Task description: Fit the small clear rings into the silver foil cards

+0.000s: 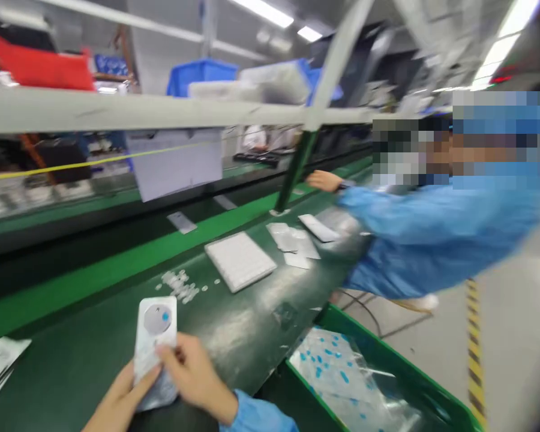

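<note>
Low in the view, a pale phone back cover [152,345] with a round camera area and a blue dot is held upright above the green bench. My left hand [125,390] grips its lower left edge, thumb across the front. My right hand [197,371] closes on its right side, fingertips pressing the face below the round area. Just beyond the cover lie several small clear pieces [180,285], scattered on the bench. To their right rests a white flat stack or tray [240,261].
White packets [292,243] lie farther right, near a co-worker's blue sleeve [414,210] and outstretched hand [324,180]. A green bin [432,390] with blue-dotted plastic bags stands at lower right. A slanted post [294,171] rises from the bench. Papers [0,366] lie at left.
</note>
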`<state>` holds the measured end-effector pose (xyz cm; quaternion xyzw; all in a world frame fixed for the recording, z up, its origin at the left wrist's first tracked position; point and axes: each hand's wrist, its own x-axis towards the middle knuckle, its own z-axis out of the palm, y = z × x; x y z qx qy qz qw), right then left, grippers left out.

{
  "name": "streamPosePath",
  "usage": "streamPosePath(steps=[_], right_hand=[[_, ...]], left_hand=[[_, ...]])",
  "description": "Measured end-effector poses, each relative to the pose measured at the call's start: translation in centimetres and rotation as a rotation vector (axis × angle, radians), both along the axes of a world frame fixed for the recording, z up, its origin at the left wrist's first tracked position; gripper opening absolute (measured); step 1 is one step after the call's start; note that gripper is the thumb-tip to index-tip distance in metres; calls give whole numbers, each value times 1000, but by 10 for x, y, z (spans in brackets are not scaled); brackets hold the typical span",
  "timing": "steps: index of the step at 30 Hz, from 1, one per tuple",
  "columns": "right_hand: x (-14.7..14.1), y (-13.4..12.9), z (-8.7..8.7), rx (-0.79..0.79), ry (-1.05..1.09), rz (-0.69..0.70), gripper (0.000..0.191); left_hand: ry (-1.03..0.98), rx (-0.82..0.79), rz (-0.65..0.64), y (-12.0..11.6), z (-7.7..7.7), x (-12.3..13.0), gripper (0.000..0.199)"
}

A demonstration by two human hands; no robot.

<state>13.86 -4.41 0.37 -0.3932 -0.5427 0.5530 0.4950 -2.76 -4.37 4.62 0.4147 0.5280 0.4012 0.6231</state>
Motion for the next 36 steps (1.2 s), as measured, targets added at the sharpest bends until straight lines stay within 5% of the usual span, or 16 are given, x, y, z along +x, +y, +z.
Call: streamPosePath(steps=[5,9,12,16,22,36], right_hand=[[-1,-10,-11,-71,-229,253,49],[7,-16,-21,-91,-278,313,47],[15,-17,-13,-15,-316,151,39],[20,-9,-1,366,-458,-139,22],[18,6,-7,668,-702,1,33],[14,8,-2,672,-718,-16,19]], left_hand=[[-288,-43,143,-8,-19,13,69],[-465,-98,215,2,-28,12,66],[-433,-111,210,-1,-33,11,62],[-330,-96,123,-4,-37,10,54],[-101,51,23,-4,-39,6,45],[-108,93,-75,-5,-48,4,49]])
